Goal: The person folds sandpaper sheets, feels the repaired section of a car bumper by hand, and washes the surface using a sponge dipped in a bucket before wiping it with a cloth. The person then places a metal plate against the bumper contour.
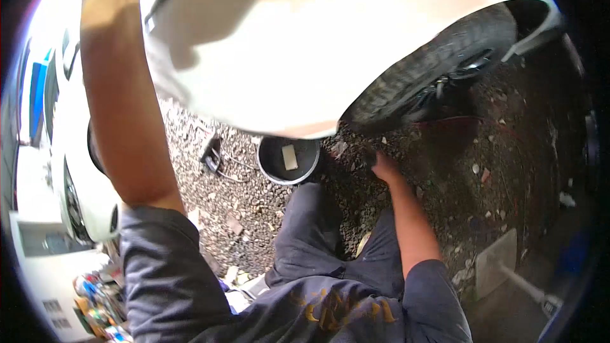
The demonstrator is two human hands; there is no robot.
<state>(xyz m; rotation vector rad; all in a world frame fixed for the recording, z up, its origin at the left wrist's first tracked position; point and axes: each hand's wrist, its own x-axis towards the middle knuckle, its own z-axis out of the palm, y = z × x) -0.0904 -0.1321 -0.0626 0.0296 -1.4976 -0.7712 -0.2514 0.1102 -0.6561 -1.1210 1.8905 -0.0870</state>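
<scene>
A white car body panel [286, 57] fills the upper middle, with a dark tyre [438, 63] in its wheel arch at the right. My left arm reaches up along the left side past the panel, and its hand is beyond the top edge of the view. My right hand [384, 168] is low over the gravel, below the tyre; something dark lies at its fingertips, too unclear to name, and its fingers are hard to make out. Left of that hand, a round black bucket [271, 174] holds a pale rectangular block [290, 157].
Gravel [222, 209] with stones and scraps covers the ground. A dark object with a cord [211, 155] lies left of the bucket. Another white vehicle [89, 184] stands at the left. At the lower right is a pale flat board [495, 263], and mixed clutter [101, 305] lies lower left.
</scene>
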